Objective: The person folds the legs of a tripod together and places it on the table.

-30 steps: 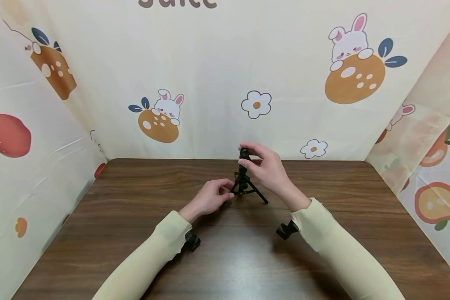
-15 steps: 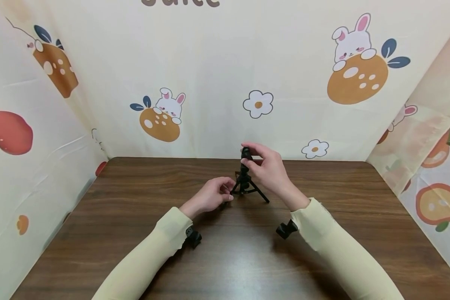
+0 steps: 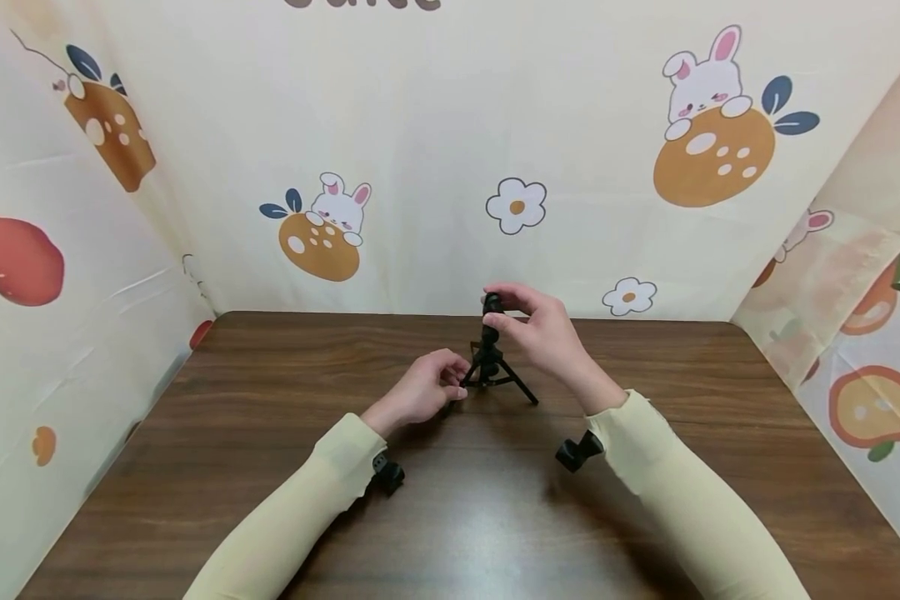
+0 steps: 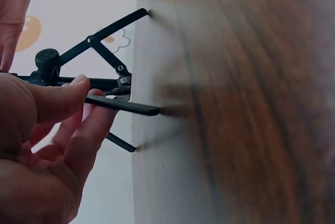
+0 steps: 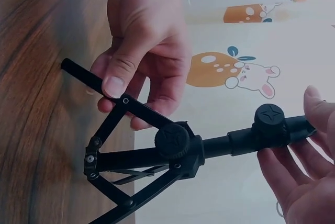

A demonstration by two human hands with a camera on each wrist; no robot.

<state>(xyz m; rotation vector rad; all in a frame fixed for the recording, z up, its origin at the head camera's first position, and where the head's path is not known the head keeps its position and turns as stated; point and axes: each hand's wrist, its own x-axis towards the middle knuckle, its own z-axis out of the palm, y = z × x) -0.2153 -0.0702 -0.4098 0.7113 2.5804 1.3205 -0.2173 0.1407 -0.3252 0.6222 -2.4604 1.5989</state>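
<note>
On the brown table [image 3: 465, 517] stands a black tripod [image 3: 489, 357], upright, its braced legs [image 5: 149, 114] splayed. The right hand [image 3: 546, 335] grips its slim top; the left hand [image 3: 420, 388] pinches one leg between thumb and fingers. Two round knobs [image 5: 171, 140] bear star marks.

Right grip [image 3: 534, 331] above left grip [image 3: 422, 388]

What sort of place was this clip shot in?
Probably an indoor tabletop booth set up for recording: a wood-grain table, printed sheets with rabbits and fruit behind it and at both sides, and black wrist cameras worn at the cuffs.
</note>
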